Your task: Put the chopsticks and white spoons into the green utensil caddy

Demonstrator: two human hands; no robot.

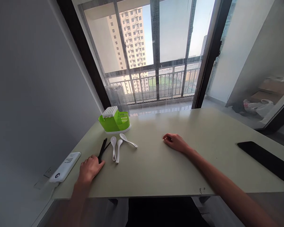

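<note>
1. Right forearm slants in from four o'clock; the right hand rests near one o'clock on the table, loosely curled, nothing seen held.
2. Left hand, eight o'clock, touches black sticks; whether it pinches them cannot be told.
3. Three white spoons, nine o'clock, lie outside the green basket, ten o'clock; handling seems barely begun.

Left hand, right hand and both forearms were bare; plain black clothing showed below the near edge of the table.
</note>
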